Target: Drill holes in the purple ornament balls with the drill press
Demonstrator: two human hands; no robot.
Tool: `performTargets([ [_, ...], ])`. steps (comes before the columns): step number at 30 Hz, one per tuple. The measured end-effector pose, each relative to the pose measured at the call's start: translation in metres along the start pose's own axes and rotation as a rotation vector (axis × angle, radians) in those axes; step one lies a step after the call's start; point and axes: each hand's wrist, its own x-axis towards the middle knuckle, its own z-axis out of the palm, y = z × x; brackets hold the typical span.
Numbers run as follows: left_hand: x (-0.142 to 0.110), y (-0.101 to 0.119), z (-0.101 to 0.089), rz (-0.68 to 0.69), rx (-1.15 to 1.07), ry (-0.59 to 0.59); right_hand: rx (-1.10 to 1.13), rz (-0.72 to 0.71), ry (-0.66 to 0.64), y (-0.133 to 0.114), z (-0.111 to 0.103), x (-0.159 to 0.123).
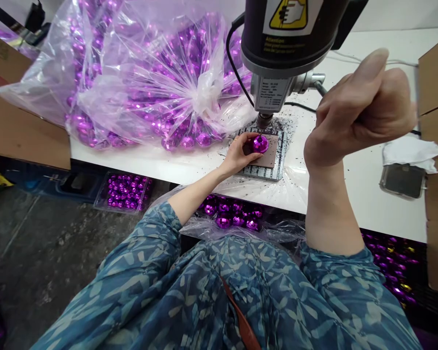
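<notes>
Between the thumb and fingers of my left hand (240, 154) sits a shiny purple faceted ball (261, 144), like a mirror-ball bauble. It rests on a brownish board on the metal base plate (280, 163) of a small drill press (282, 53). The chuck (265, 119) is just above the ball; whether a bit touches it I cannot tell. Raised at the right, my right hand (361, 107) is closed around the drill press lever (320, 88), whose far end the fingers hide.
Dark shavings surround the base plate on the white table (204, 167). A tied clear bag (153, 82) of purple balls lies behind left. More balls fill a clear tray (126, 192) and a container below the table edge. Cardboard boxes flank both sides; a clear case (403, 181) lies right.
</notes>
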Motion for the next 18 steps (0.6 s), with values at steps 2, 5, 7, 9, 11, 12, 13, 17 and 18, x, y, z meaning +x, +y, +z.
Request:
performTargets([
  [2, 0.000, 0.000, 0.001, -0.006, -0.027, 0.004, 0.007, 0.022, 0.077, 0.016, 0.004, -0.003],
  [5, -0.001, 0.001, 0.001, -0.017, -0.051, 0.006, 0.018, 0.027, 0.090, 0.040, 0.010, -0.008],
  [7, -0.001, 0.002, 0.001, -0.025, -0.055, 0.011, 0.015, 0.020, 0.099, 0.055, 0.014, -0.012],
  [9, -0.002, 0.003, 0.001, -0.029, -0.061, 0.018, 0.004, 0.019, 0.120, 0.069, 0.018, -0.016],
  [11, -0.003, 0.003, 0.001, -0.027, -0.072, 0.023, -0.013, 0.024, 0.126, 0.082, 0.021, -0.022],
  [12, -0.003, 0.004, 0.001, -0.026, -0.078, 0.025, -0.020, 0.026, 0.122, 0.087, 0.021, -0.025],
  [13, -0.003, 0.004, 0.001, -0.027, -0.084, 0.026, -0.026, 0.024, 0.115, 0.089, 0.021, -0.028],
  [17, -0.002, 0.002, 0.002, -0.027, -0.085, 0.015, -0.025, 0.006, 0.072, 0.065, 0.009, -0.023],
  [18, -0.001, 0.000, 0.003, -0.024, -0.079, 0.012, -0.020, 0.000, 0.072, 0.052, 0.006, -0.016],
])
